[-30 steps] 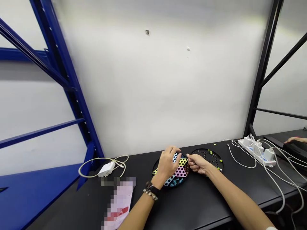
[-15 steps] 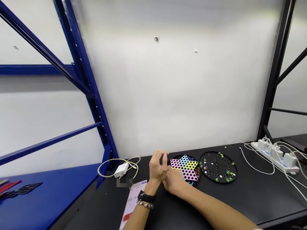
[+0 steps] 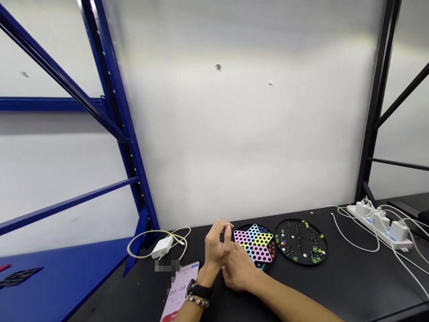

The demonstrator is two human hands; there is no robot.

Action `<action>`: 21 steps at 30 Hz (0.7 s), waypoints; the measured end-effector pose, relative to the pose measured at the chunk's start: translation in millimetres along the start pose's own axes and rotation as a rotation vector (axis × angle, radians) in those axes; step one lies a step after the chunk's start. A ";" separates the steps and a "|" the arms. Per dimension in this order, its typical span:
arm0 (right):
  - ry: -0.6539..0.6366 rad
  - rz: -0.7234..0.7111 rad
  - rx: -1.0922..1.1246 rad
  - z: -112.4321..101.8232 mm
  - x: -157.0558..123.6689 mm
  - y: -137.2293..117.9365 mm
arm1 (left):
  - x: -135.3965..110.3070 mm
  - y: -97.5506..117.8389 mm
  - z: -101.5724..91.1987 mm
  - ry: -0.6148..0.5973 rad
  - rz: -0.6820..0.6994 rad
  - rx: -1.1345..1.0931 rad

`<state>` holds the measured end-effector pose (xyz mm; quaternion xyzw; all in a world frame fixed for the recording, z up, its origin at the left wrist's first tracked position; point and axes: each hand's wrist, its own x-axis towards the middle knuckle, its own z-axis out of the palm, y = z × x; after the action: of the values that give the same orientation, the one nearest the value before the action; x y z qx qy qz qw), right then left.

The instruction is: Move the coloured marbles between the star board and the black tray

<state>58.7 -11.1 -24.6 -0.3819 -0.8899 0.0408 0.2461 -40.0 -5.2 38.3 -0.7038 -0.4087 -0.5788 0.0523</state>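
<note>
My left hand (image 3: 217,248) is raised at the left edge of the star board, its fingers curled in and the thumb up; a dark watch and a beaded bracelet are on its wrist. Against it, lower and to the right, is my right hand (image 3: 239,268), fingers bent and partly hidden behind the left. Whatever either hand may hold is out of sight. Just beyond them lies a Chinese checkers board (image 3: 261,252), a pink, blue and yellow star with holes, in a black round tray with coloured marbles around the star. My right hand covers its near left part.
A second round black game tray (image 3: 299,239) with green and white marbles lies to the right. A phone (image 3: 182,286) showing a timer is at my left wrist. A white charger (image 3: 162,247) with cable sits behind it. A power strip (image 3: 378,226) with plugs and loose cables occupies the right.
The camera view has shifted, so the table sits lower and slightly further left in the picture. Both hands stay together beside the star board, with nearly the same pose.
</note>
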 end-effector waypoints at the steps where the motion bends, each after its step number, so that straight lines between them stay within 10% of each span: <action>1: 0.001 0.015 0.018 -0.6 0.4 0.0 | 0.2 -0.1 -0.1 0.001 0.001 0.002; 21: -0.114 0.210 -0.072 -16.6 4.8 -6.3 | -1.1 2.3 0.5 -0.027 0.018 0.030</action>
<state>59.5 -14.1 -6.5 -0.4786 -0.8585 0.0559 0.1755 -38.1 -7.0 38.1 -0.7144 -0.4115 -0.5625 0.0625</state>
